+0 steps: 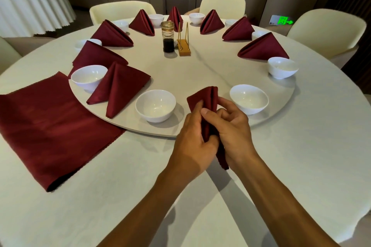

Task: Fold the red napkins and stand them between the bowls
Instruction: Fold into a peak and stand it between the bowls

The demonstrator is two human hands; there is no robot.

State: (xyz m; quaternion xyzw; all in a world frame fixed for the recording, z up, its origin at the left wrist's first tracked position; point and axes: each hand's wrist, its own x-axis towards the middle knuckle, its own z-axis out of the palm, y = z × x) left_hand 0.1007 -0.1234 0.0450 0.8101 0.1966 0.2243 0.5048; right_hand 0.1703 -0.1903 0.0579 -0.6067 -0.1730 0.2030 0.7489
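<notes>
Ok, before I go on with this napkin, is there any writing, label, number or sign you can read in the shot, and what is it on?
No text can be read.
Green lit exit sign on the far wall: pictogram and arrow only; any lettering is too small.
White panel beside it: marks blurred.
Sauce bottle: no label visible.

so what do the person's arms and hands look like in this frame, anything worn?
Both bare: left hand and right hand show no gloves, rings or watch. Both forearms are uncovered right to the frame's bottom edge, with no sleeve or cuff in view. No markings or straps visible.
</notes>
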